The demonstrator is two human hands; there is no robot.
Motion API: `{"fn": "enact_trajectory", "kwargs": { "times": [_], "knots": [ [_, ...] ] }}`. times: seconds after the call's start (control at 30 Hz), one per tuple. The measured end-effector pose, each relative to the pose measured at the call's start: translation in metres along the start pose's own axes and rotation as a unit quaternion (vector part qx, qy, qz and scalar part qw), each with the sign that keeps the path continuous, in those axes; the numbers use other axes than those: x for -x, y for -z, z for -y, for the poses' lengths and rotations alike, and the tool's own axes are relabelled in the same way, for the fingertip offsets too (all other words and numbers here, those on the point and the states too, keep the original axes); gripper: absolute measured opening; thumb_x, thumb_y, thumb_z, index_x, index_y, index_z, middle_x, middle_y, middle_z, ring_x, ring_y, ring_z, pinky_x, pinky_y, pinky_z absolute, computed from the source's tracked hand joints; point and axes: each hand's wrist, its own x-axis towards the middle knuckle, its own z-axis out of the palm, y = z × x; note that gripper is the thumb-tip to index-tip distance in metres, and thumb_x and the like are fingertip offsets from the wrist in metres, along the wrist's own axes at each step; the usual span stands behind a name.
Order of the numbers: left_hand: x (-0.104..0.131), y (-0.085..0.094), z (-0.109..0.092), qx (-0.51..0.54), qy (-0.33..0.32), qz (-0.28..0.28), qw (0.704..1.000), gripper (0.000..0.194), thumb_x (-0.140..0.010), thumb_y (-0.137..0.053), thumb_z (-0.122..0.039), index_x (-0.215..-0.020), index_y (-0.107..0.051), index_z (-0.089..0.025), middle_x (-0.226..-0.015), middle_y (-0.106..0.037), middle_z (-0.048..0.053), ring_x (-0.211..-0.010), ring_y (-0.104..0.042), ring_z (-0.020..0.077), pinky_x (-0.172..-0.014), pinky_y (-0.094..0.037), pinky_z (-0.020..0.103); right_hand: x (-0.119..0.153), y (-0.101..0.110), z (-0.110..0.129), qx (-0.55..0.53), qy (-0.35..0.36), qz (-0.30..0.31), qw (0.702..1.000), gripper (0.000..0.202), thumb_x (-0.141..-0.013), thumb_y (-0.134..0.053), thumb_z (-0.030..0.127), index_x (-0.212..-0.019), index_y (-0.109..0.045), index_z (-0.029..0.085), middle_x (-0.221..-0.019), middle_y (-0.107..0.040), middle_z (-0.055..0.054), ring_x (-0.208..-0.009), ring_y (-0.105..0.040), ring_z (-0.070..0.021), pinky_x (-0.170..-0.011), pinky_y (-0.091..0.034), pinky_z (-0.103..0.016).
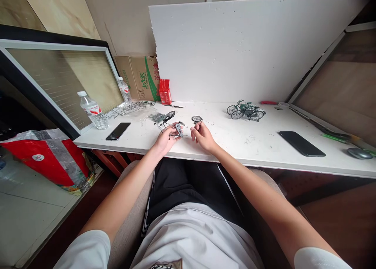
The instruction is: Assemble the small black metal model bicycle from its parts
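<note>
My left hand [166,142] is closed on a partly built model bicycle [179,130], tilted, with one wheel [169,116] sticking up at its far left. To its right, my right hand [203,137] has its fingers pinched around a thin dark stick-like piece [201,123], whose kind is too small to make out. The two hands are a short gap apart near the desk's front edge. Just beyond the right fingers lies a loose spoked wheel [196,119]. Two assembled model bicycles [246,111] stand together on the right, one green and one dark.
A phone [118,131] and a water bottle [93,111] stand left; another phone [302,143] and a computer mouse [359,153] lie right. Part frames [129,108], a small heap of greenish bits [158,118], a red box [165,92] and a carton [141,78] are behind. A white board [246,49] leans at the back.
</note>
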Motion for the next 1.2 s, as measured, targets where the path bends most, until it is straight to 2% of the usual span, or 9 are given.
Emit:
{"fn": "enact_trajectory", "kwargs": {
  "times": [0.1, 0.23, 0.3, 0.4, 0.53, 0.73, 0.93, 1.2],
  "knots": [
    [0.003, -0.004, -0.003, 0.018, 0.004, -0.022, 1.0, 0.04, -0.083, -0.059, -0.024, -0.122, -0.069, -0.019, -0.125, -0.077, 0.012, -0.115, -0.073, 0.0256, -0.092, -0.06, 0.04, -0.001, -0.003, 0.011, -0.071, -0.028, 0.011, 0.997, 0.05, -0.094, -0.065, 0.066, -0.093, -0.033, 0.028, -0.09, -0.069, 0.001, -0.067, -0.069, -0.0166, -0.054, -0.049, -0.028],
    [0.008, -0.01, -0.009, -0.007, -0.032, -0.031, 0.999, 0.04, -0.084, -0.059, -0.024, -0.122, -0.069, -0.018, -0.123, -0.078, 0.012, -0.118, -0.073, 0.0279, -0.093, -0.06, 0.04, 0.0, -0.007, 0.028, -0.153, -0.077, 0.026, 0.985, 0.06, -0.085, -0.077, 0.066, -0.091, -0.031, 0.027, -0.101, -0.075, -0.003, -0.071, -0.074, -0.0176, -0.05, -0.047, -0.026],
    [0.011, -0.013, -0.011, -0.03, -0.05, -0.017, 0.998, 0.041, -0.085, -0.058, -0.026, -0.124, -0.069, -0.018, -0.124, -0.078, 0.012, -0.121, -0.072, 0.0289, -0.096, -0.059, 0.042, 0.0, -0.009, 0.034, -0.186, -0.09, 0.024, 0.978, 0.064, -0.08, -0.084, 0.064, -0.089, -0.032, 0.027, -0.099, -0.073, -0.001, -0.068, -0.073, -0.0159, -0.048, -0.043, -0.024],
    [0.015, -0.016, -0.014, -0.051, -0.067, 0.006, 0.996, 0.039, -0.087, -0.058, -0.029, -0.123, -0.068, -0.018, -0.123, -0.077, 0.011, -0.124, -0.071, 0.0299, -0.1, -0.058, 0.045, 0.001, -0.011, 0.037, -0.229, -0.103, 0.029, 0.968, 0.067, -0.073, -0.091, 0.06, -0.085, -0.034, 0.026, -0.085, -0.065, 0.003, -0.061, -0.066, -0.0129, -0.045, -0.035, -0.023],
    [0.021, -0.022, -0.019, -0.008, -0.046, 0.014, 0.999, 0.036, -0.085, -0.06, -0.026, -0.119, -0.069, -0.018, -0.118, -0.078, 0.011, -0.12, -0.071, 0.0293, -0.099, -0.056, 0.044, 0.002, -0.011, 0.039, -0.278, -0.125, 0.056, 0.951, 0.069, -0.067, -0.097, 0.054, -0.081, -0.036, 0.025, -0.075, -0.053, 0.005, -0.062, -0.057, -0.0114, -0.048, -0.028, -0.023],
    [0.03, -0.033, -0.03, 0.109, 0.014, 0.013, 0.994, 0.035, -0.08, -0.067, -0.019, -0.114, -0.071, -0.019, -0.108, -0.079, 0.008, -0.112, -0.071, 0.0232, -0.095, -0.051, 0.035, 0.005, -0.01, 0.045, -0.339, -0.128, 0.1, 0.927, 0.071, -0.071, -0.098, 0.047, -0.08, -0.031, 0.025, -0.072, -0.044, 0.008, -0.058, -0.045, -0.0073, -0.053, -0.021, -0.023],
    [0.031, -0.033, -0.034, 0.165, 0.033, 0.001, 0.986, 0.031, -0.079, -0.067, -0.015, -0.109, -0.073, -0.018, -0.101, -0.078, 0.007, -0.098, -0.069, 0.0198, -0.09, -0.049, 0.032, 0.008, -0.01, 0.049, -0.345, -0.139, 0.135, 0.918, 0.068, -0.074, -0.097, 0.046, -0.082, -0.032, 0.025, -0.065, -0.039, 0.01, -0.056, -0.04, -0.0075, -0.055, -0.017, -0.024],
    [0.03, -0.033, -0.032, 0.157, 0.03, -0.011, 0.987, 0.029, -0.078, -0.066, -0.014, -0.106, -0.074, -0.017, -0.101, -0.078, 0.008, -0.101, -0.069, 0.0212, -0.09, -0.049, 0.032, 0.007, -0.014, 0.049, -0.327, -0.143, 0.066, 0.932, 0.069, -0.068, -0.099, 0.046, -0.083, -0.035, 0.025, -0.067, -0.048, 0.009, -0.054, -0.05, -0.008, -0.05, -0.016, -0.024]
  ]
}}
